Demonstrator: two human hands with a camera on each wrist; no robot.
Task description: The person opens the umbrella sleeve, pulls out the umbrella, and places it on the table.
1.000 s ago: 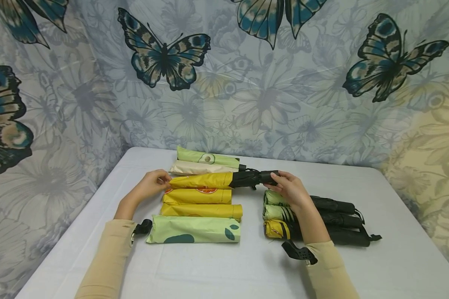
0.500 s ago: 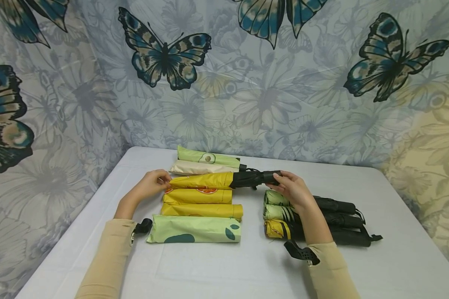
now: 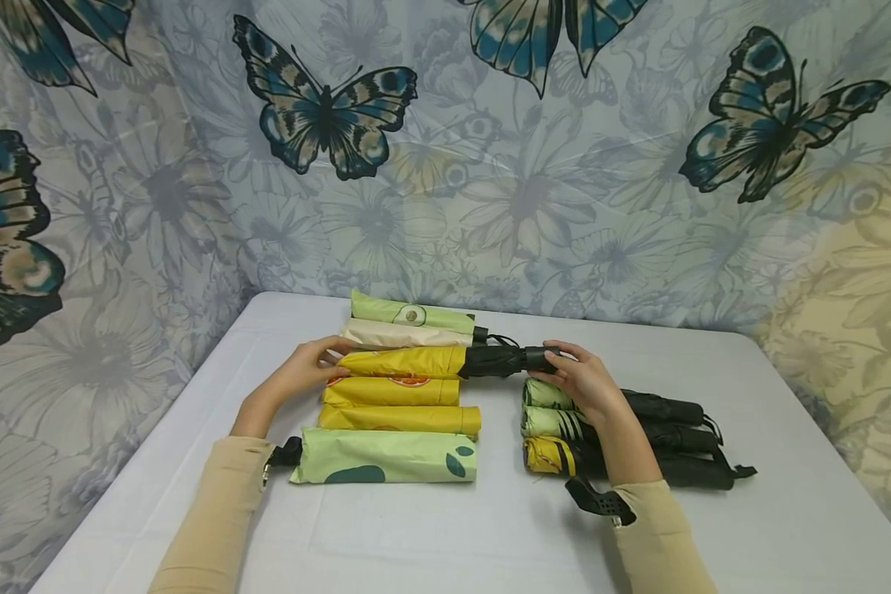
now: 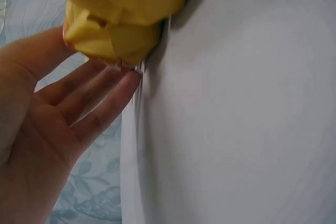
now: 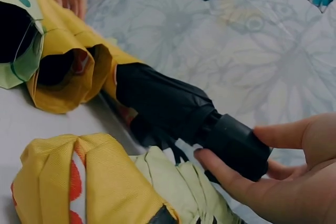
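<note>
In the head view, a folded umbrella lies crosswise, its black part sticking out of a yellow cover. My right hand pinches its black handle between thumb and fingers. At the other end, my left hand holds the cover's tip, thumb on one side and fingers on the other. The left wrist view shows that crumpled yellow tip at the fingertips. Just nearer lie two more yellow covers, one with an orange-slice print and one plainer; their open ends show in the right wrist view.
A green leaf-print cover lies in front of the yellow ones. Behind are a cream cover and an avocado-print cover. Under the right forearm, three rolled umbrellas lie side by side on the white table.
My left hand has shifted slightly right, from pinching the cover's tip to spreading round its end. The covered umbrella sits slightly lower in the view and a little farther right.
</note>
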